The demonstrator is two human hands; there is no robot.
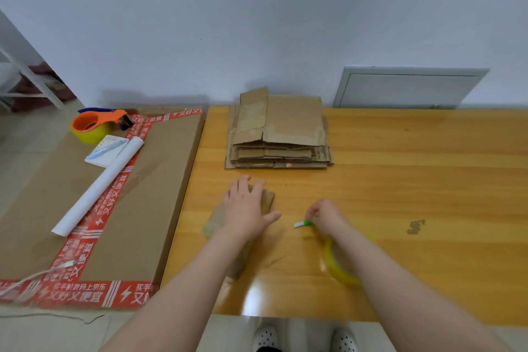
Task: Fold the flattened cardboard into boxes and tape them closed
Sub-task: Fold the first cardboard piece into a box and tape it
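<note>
Left hand (245, 208) flat on cardboard (213, 223)

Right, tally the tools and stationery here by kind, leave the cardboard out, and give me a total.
Yellow tape rolls: 2 (dispenser roll, roll at the right forearm)
Orange dispenser: 1
Small green tool: 1, pinched in the right hand
Pen: 1
Notepad: 1
Rolled white paper: 1
Total: 7

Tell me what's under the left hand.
A small flat cardboard piece on the table, with the left hand resting on it; its far corner and near-left edge show. Its middle is covered by palm and forearm.
</note>
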